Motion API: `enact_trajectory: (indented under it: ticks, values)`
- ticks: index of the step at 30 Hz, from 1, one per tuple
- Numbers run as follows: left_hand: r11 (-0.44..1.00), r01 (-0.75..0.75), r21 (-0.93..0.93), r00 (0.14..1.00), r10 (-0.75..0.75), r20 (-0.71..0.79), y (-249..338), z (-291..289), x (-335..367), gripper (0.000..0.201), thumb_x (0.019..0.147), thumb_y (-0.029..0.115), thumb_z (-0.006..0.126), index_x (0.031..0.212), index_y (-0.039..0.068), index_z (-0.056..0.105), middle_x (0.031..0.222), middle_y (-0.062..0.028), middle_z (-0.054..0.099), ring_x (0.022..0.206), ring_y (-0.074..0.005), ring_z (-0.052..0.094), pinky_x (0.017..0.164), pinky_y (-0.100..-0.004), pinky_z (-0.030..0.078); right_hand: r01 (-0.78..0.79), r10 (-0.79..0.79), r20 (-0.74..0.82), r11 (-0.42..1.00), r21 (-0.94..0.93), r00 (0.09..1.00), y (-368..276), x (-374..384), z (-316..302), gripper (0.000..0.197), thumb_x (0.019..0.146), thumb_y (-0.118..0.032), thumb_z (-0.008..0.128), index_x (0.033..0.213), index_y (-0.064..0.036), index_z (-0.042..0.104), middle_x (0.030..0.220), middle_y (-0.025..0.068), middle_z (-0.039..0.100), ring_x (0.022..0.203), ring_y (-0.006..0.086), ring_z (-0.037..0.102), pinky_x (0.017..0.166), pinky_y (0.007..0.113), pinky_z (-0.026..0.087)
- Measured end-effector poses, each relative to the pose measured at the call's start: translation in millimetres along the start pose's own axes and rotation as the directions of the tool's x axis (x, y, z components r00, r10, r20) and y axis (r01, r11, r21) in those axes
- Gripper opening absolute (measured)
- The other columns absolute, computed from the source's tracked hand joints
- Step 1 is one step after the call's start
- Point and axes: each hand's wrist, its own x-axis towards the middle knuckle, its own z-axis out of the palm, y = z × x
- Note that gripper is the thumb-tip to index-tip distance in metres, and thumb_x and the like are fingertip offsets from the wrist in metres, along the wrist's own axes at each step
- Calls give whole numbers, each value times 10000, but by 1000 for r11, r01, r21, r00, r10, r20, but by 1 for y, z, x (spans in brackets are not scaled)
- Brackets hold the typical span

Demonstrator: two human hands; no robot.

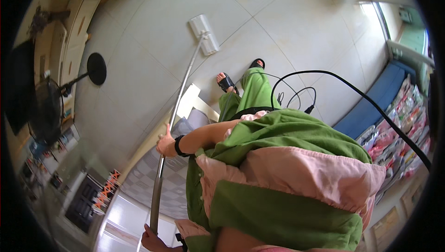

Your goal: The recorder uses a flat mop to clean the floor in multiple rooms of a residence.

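Observation:
A flat mop reaches up from my two hands, its white rectangular head (pixel 204 34) lying on the pale tiled floor beyond and to the left of my feet. The long metal mop handle (pixel 157 196) is thicker and darker toward its near end. My right hand (pixel 165 146) is closed round the middle of the handle, that arm stretched out to the left with a black band at the wrist. At the lower edge, my left hand (pixel 152 241) is wrapped round the near end of the same handle. Part of its grip is hidden.
Close beside the handle is a bed or couch (pixel 148 178) with a grey checked cover. A standing fan's round black base (pixel 96 69) is at the left, by wooden cabinets (pixel 76 34). A black cable (pixel 352 82) loops at my right, before a blue bench (pixel 378 94) and plastic-wrapped goods (pixel 401 131).

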Motion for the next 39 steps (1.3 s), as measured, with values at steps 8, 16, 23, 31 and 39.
enact_trajectory:
  ticks: [8,16,23,31,39]
  values:
    - [932,-129,-339,920,-15,-392,36,26,-10,302,759,269,550,666,-18,569,517,-110,517,445,-206,449,436,-308,361,210,-255,-236,957,-201,938,10,97,-16,227,659,-257,562,857,-148,579,931,23,550,1012,218,437,898,578,168]
    - [943,-329,-57,611,166,-774,36,-19,9,349,714,319,599,501,47,552,431,-65,492,349,-221,425,359,-317,341,177,-239,-257,954,-241,937,9,45,-42,268,657,-327,568,893,-199,567,878,7,565,941,175,480,841,440,299]
    - [876,-432,-215,797,260,-545,30,-33,66,339,767,249,550,574,-25,500,481,-112,472,420,-189,413,426,-324,332,24,-32,-218,999,-38,976,49,-33,-58,319,581,-346,574,830,-149,594,795,60,585,788,223,550,685,347,405]
    - [401,-915,-44,287,571,-769,231,-41,92,287,742,263,564,565,41,520,473,-112,484,408,-257,451,394,-352,326,-501,478,-565,856,127,673,202,-136,-68,178,689,-166,459,830,-109,553,810,93,566,829,254,531,802,509,294]
    - [0,-992,-128,40,952,-304,402,-54,-58,265,690,294,581,738,36,548,688,-139,544,634,-298,533,519,-365,407,-826,847,-513,387,410,142,356,-310,-94,169,685,-137,499,813,-208,583,932,55,506,955,240,461,766,374,376]
